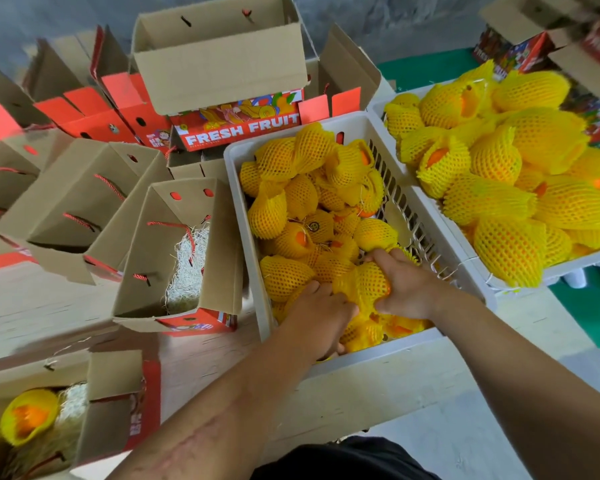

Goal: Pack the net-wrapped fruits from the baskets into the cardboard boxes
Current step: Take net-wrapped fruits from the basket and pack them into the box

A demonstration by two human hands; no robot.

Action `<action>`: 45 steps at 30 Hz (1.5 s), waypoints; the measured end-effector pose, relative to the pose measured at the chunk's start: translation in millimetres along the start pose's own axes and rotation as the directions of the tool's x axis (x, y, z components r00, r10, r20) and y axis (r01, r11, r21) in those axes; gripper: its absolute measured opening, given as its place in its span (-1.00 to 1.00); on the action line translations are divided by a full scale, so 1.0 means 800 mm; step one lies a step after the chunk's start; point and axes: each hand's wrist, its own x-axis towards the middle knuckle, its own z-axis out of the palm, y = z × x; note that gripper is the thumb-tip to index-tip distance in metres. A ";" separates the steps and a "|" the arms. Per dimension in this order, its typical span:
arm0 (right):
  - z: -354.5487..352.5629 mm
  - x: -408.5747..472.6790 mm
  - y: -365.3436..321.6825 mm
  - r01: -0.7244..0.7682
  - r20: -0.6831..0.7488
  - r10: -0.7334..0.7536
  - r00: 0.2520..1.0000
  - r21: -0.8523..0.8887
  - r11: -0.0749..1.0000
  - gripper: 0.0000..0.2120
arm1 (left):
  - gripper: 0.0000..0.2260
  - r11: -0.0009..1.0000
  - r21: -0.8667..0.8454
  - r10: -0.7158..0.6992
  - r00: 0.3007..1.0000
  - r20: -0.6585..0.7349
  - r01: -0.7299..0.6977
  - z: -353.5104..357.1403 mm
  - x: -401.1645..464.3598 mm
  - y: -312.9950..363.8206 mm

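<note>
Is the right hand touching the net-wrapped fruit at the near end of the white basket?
Touching. The head view shows the right hand with fingers curled around the net-wrapped fruit.

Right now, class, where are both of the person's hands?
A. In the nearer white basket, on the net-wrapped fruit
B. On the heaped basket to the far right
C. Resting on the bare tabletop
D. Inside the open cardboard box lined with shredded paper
A: the left hand and right hand both grip one net-wrapped fruit inside the nearer white basket.
</note>
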 end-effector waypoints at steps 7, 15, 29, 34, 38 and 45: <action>-0.022 -0.008 -0.001 -0.094 0.041 0.133 0.990 0.905 0.416 -0.39 | -0.49 0.983 -0.157 -0.102 0.995 -0.009 0.099 0.001 -0.011 -0.002; -0.038 -0.010 -0.014 -0.158 0.163 -0.095 0.982 0.986 0.062 -0.23 | -0.59 0.964 0.023 -0.268 0.961 0.075 0.267 0.003 0.018 0.029; -0.025 0.004 0.001 -0.200 0.118 0.278 0.953 0.937 0.286 -0.72 | -0.54 0.989 0.072 0.119 0.981 0.156 -0.131 -0.014 -0.010 -0.017; -0.023 0.005 0.000 -0.153 0.087 0.241 0.967 0.950 0.272 -0.86 | -0.45 0.962 0.099 0.222 0.938 0.265 -0.256 -0.042 -0.012 -0.031; -0.022 0.008 0.001 -0.154 0.075 0.247 0.966 0.936 0.317 -0.77 | -0.42 0.940 0.028 0.315 0.894 0.317 -0.341 -0.045 -0.021 -0.041; -0.017 0.011 0.002 -0.160 0.083 0.244 0.966 0.935 0.315 -0.65 | -0.39 0.866 0.272 0.366 0.902 0.227 -0.420 -0.037 -0.031 -0.047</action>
